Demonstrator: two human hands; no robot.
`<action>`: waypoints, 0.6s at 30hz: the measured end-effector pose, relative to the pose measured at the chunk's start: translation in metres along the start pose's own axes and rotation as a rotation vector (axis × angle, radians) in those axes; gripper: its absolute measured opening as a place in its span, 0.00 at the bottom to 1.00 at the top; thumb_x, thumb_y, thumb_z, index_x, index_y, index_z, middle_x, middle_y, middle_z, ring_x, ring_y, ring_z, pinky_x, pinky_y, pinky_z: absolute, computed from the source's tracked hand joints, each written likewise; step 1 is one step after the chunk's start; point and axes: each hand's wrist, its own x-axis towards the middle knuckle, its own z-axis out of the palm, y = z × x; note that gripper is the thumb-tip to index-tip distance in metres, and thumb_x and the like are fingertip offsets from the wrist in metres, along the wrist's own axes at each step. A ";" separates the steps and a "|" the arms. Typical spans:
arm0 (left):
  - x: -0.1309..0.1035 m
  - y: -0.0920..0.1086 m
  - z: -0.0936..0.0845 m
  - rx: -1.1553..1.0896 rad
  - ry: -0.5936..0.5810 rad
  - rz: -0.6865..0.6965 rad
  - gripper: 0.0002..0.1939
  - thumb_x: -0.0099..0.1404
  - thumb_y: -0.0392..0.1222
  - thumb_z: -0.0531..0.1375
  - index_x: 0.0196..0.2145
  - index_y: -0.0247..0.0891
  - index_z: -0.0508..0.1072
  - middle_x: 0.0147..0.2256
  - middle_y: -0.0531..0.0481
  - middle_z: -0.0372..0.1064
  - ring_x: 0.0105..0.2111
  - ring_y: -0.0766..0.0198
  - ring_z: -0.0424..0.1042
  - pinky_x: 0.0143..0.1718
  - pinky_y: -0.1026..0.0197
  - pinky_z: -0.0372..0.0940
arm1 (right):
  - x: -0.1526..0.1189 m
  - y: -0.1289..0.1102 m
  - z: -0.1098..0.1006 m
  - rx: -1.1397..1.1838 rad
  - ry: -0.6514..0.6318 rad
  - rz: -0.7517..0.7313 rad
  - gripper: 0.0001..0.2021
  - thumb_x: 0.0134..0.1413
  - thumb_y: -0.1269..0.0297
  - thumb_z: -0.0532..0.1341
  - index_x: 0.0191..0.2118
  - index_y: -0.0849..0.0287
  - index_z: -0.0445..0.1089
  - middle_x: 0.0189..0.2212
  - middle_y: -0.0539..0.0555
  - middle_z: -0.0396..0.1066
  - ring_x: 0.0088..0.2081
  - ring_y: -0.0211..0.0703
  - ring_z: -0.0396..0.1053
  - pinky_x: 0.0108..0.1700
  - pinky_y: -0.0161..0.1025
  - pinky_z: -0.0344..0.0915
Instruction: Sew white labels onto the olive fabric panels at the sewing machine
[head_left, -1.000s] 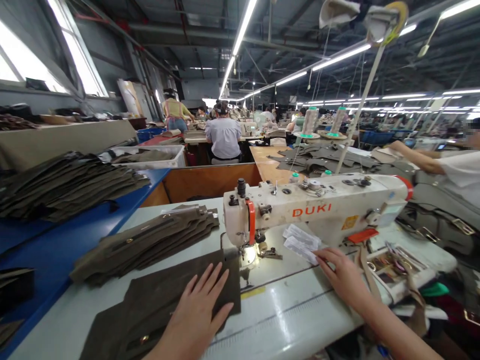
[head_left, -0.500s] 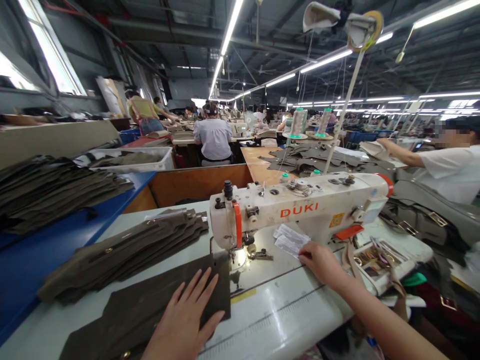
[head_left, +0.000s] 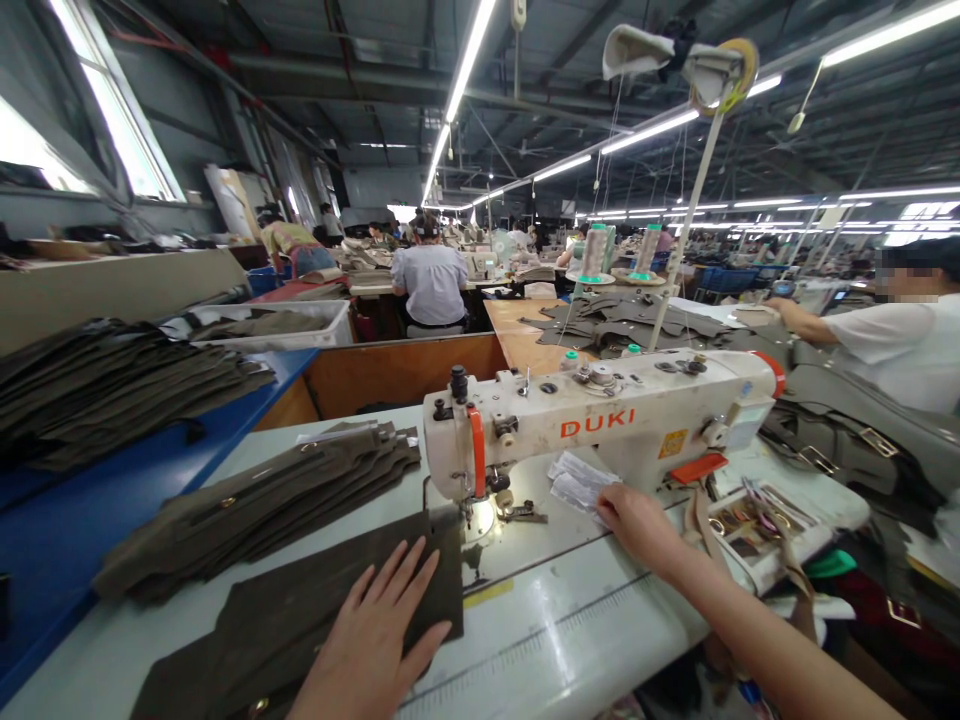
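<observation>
My left hand point(head_left: 379, 625) lies flat with fingers spread on a dark olive fabric piece point(head_left: 277, 600), whose right edge reaches beside the needle area of a white sewing machine point(head_left: 540, 410). My right hand point(head_left: 637, 520) is closed at the fingertips on the lower right edge of some small whitish labels point(head_left: 577, 480), which lie on the machine bed under the arm. A stack of folded olive pieces point(head_left: 277, 500) with metal eyelets rests behind the fabric piece.
An open tray point(head_left: 772, 525) of small tools sits right of the machine. A blue table point(head_left: 247, 420) at left bears dark fabric. A person point(head_left: 892, 320) works at the right; others sit and stand farther back.
The camera view has shifted slightly. Both hands stay in nearly the same places. The person at the right has drawn an arm back a little, and the standing person at back left leans lower.
</observation>
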 end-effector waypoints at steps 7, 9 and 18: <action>0.003 0.011 -0.022 0.092 0.328 0.188 0.25 0.69 0.48 0.53 0.61 0.39 0.62 0.59 0.45 0.63 0.58 0.54 0.62 0.58 0.50 0.55 | -0.008 -0.010 -0.012 0.105 -0.002 0.001 0.08 0.58 0.71 0.54 0.31 0.59 0.69 0.30 0.53 0.72 0.33 0.44 0.70 0.35 0.35 0.59; 0.008 0.027 -0.036 0.093 0.381 0.285 0.21 0.70 0.40 0.51 0.60 0.37 0.63 0.58 0.46 0.65 0.58 0.57 0.62 0.60 0.52 0.53 | -0.014 -0.031 -0.013 0.175 -0.031 -0.080 0.08 0.58 0.71 0.54 0.31 0.58 0.68 0.29 0.53 0.71 0.32 0.43 0.68 0.35 0.35 0.59; 0.017 0.043 -0.047 -0.165 0.507 0.288 0.18 0.74 0.34 0.42 0.44 0.35 0.72 0.37 0.47 0.76 0.39 0.62 0.75 0.49 0.56 0.67 | -0.025 -0.142 0.020 0.553 -0.129 -0.361 0.08 0.55 0.77 0.59 0.28 0.58 0.66 0.27 0.49 0.69 0.31 0.39 0.67 0.34 0.33 0.60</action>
